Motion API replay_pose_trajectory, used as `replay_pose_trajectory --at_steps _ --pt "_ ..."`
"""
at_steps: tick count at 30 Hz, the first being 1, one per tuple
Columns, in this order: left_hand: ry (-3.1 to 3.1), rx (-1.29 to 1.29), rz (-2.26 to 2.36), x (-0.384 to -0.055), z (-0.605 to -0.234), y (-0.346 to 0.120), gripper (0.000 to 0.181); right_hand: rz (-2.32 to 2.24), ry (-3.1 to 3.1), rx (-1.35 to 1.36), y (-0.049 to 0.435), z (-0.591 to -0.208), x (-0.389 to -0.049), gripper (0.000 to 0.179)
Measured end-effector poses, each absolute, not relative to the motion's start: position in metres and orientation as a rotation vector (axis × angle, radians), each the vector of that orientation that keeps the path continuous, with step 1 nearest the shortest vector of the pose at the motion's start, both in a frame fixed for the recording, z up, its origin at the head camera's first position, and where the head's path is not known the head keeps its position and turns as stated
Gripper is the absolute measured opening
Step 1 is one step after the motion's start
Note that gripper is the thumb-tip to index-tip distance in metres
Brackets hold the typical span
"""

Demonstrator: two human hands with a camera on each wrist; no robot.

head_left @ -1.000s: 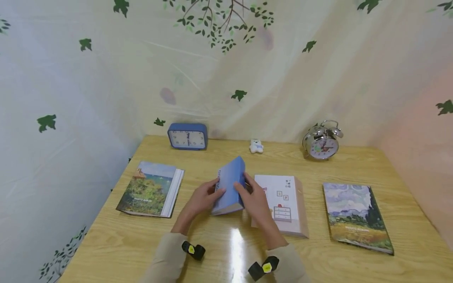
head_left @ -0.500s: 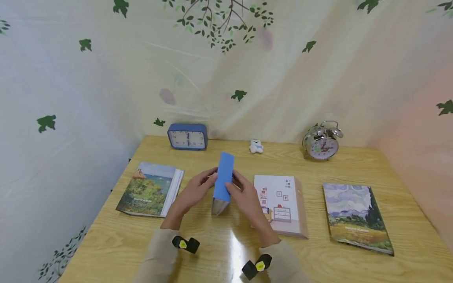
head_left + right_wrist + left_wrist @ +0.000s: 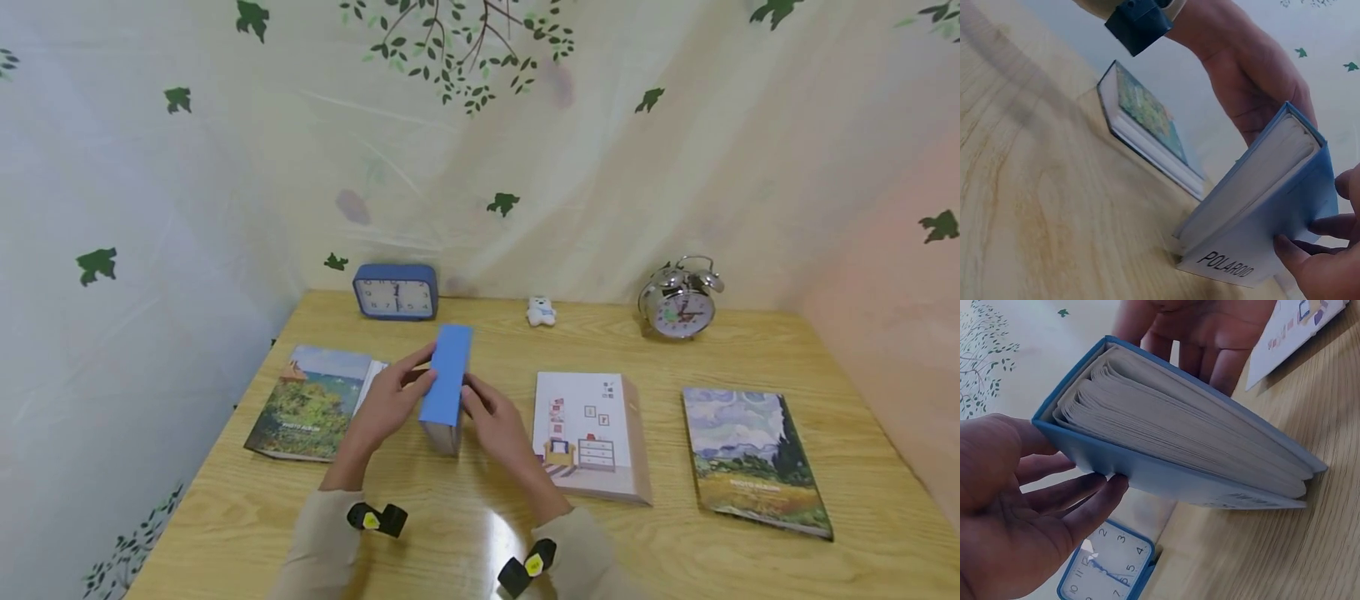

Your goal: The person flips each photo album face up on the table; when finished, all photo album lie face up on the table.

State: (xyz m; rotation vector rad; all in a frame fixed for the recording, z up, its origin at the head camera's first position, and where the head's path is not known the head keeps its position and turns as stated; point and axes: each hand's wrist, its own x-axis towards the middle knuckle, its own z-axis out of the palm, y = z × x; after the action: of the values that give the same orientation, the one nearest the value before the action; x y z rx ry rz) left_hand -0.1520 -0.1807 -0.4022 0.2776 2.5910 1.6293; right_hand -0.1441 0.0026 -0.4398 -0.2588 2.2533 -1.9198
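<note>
A thick blue photo album [image 3: 447, 375] stands spine up in the head view, held between both hands close over the wooden table. My left hand [image 3: 385, 408] grips it from the left, fingertips [image 3: 1113, 482] on one cover near the spine. From the other side my right hand [image 3: 501, 429] holds the opposite cover, its thumb [image 3: 1291, 253] by the printed word POLAROID. In the left wrist view the album's [image 3: 1166, 419] page edges face the camera, its open side down toward the tabletop.
At left lies a landscape-covered photo album [image 3: 315, 404]; a white illustrated album [image 3: 592, 433] and another painted album [image 3: 753, 458] lie at right. Along the back stand a blue clock [image 3: 396, 293], a small white bear figure [image 3: 541, 311] and a silver alarm clock [image 3: 680, 304].
The blue album has turned from showing its front cover to standing spine up. Both hands have moved left with it, so more of the white illustrated album shows.
</note>
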Motion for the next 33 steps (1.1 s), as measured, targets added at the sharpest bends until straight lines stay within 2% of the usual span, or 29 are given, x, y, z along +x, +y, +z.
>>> replay_pose_trajectory --at_steps 7,15,24,33 --pt "2.684 0.118 1.555 -0.148 -0.4 -0.19 0.053 -1.802 2.359 -0.292 -0.007 -0.455 -0.142 0.052" --pt "2.849 -0.006 1.249 -0.15 -0.403 -0.199 0.067 -1.614 2.498 -0.389 -0.012 -0.469 -0.139 0.061" --pt "2.889 -0.099 0.988 -0.15 -0.413 -0.201 0.06 -1.552 2.57 -0.213 -0.019 -0.474 -0.138 0.067" --pt "2.865 -0.235 0.963 -0.155 -0.425 -0.201 0.053 -1.516 2.61 -0.258 -0.028 -0.478 -0.14 0.075"
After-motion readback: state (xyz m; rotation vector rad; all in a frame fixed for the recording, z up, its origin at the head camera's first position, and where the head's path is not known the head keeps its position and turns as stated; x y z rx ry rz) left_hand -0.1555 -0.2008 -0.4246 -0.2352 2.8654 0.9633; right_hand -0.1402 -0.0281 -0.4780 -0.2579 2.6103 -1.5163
